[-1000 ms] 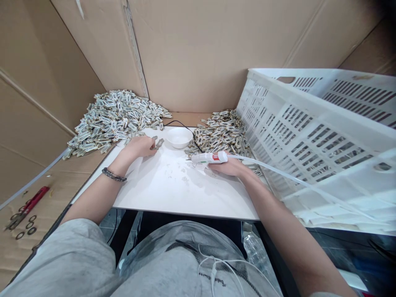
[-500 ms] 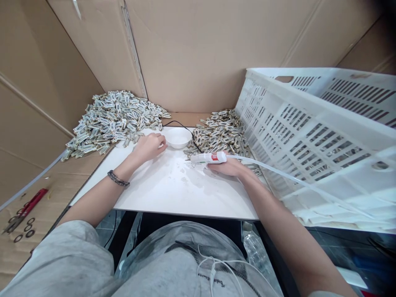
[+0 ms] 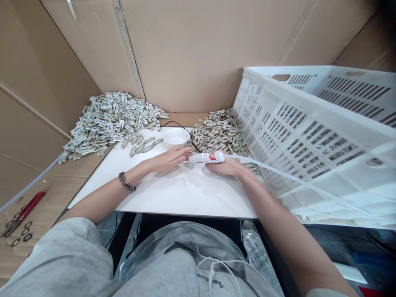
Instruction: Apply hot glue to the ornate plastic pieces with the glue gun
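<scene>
My right hand [image 3: 225, 166] is wrapped round a white dispensing syringe [image 3: 206, 158] with a red mark, its tip pointing left. A clear tube [image 3: 262, 163] runs from its back end to the right. My left hand [image 3: 171, 159] reaches to the syringe's tip, its fingers stretched out and the thumb beside the nozzle. Whether a small piece lies under these fingers is hidden. Just behind stands a white bowl [image 3: 175, 137]. Several small flat frame-shaped metal pieces [image 3: 144, 147] lie left of it on the white board [image 3: 185, 198].
A large heap of similar pieces [image 3: 108, 119] is at the back left, and a smaller heap [image 3: 219, 132] at the back right. The white plastic crate [image 3: 309, 123] flanks the right side. Cardboard walls [image 3: 192, 53] enclose the back. Red-handled pliers [image 3: 26, 210] and dark rings [image 3: 26, 231] lie at left.
My left hand has moved right and slightly nearer me, from beside the bowl to the syringe's tip, its fingers straightening. The loose pieces it covered now show. My right hand has hardly moved.
</scene>
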Demonstrator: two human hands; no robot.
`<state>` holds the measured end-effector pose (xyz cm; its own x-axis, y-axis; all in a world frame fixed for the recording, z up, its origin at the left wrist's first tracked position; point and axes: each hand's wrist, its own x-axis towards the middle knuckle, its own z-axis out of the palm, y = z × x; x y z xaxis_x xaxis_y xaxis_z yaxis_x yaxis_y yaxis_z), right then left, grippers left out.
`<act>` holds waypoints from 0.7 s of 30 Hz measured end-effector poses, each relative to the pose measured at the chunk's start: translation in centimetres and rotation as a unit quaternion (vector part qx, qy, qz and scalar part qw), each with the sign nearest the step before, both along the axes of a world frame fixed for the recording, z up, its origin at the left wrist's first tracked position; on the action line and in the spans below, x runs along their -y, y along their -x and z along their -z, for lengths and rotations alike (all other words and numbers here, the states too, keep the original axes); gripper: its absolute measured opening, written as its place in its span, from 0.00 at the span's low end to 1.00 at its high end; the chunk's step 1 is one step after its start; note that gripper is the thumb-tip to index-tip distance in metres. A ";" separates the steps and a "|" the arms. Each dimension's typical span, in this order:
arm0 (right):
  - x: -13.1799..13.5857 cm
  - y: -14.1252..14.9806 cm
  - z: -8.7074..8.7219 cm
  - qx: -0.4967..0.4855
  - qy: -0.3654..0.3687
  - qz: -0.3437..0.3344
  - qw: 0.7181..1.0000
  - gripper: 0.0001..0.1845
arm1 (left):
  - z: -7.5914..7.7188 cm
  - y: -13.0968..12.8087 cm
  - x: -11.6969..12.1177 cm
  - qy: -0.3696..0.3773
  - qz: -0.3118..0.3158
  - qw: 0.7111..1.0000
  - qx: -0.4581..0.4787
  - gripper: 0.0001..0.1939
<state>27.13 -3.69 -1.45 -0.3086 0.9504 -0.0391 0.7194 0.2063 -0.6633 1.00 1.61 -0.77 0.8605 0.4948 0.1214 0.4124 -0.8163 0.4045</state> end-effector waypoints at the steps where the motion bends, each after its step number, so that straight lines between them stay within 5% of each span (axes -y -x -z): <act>1: 0.0 0.0 0.0 -0.001 0.001 0.001 1.000 0.10 | 0.0 0.1 -0.1 -0.002 -0.004 1.000 0.002 0.28; 11: -0.1 0.0 0.2 -0.025 0.005 -0.007 1.000 0.08 | -0.5 1.2 -0.7 -0.058 -0.052 0.997 -0.009 0.24; 21: 0.0 0.0 0.0 -0.018 0.006 -0.009 1.000 0.08 | -0.4 0.2 -0.4 -0.025 -0.005 1.000 0.007 0.27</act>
